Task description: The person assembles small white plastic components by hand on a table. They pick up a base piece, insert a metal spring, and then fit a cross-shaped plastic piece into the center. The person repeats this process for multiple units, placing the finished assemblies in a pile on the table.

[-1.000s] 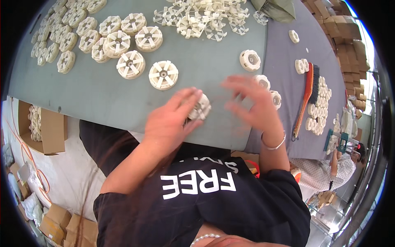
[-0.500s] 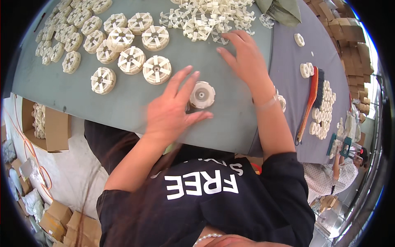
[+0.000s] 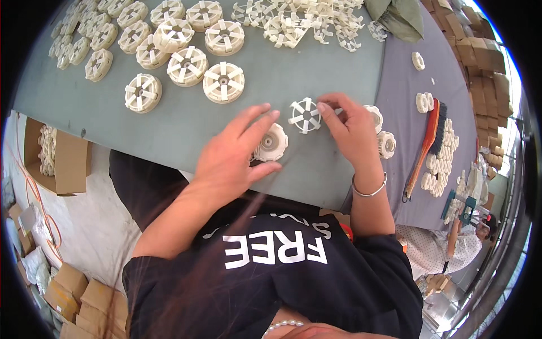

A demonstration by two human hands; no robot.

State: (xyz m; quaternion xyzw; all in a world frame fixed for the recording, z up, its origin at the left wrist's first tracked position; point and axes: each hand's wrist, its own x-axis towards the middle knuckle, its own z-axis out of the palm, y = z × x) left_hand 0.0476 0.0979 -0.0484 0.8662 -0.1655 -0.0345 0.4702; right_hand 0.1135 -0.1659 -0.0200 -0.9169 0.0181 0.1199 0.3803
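A white spoked plastic ring (image 3: 305, 116) is pinched at its right edge between the thumb and fingers of my right hand (image 3: 349, 125). Left of it, a round off-white plastic part (image 3: 272, 142) with a notched rim and a hollow centre rests on the grey-green tabletop (image 3: 186, 138). My left hand (image 3: 232, 152) lies along that part's left side, fingers and thumb spread apart around it. Whether the palm touches the part I cannot tell. Beyond my hands stand several round parts with spoked rings on top (image 3: 223, 82).
Loose spoked rings (image 3: 302, 22) are heaped at the far edge beside a green cloth (image 3: 398, 17). On the grey cloth to the right lie a red-handled brush (image 3: 433, 127) and rows of small off-white parts (image 3: 443, 161). A cardboard box (image 3: 70, 164) stands lower left; a person (image 3: 440, 248) sits at right.
My right hand has come back toward me from the heap, now with a spoked ring in its fingers. My left hand stays spread beside the round part.
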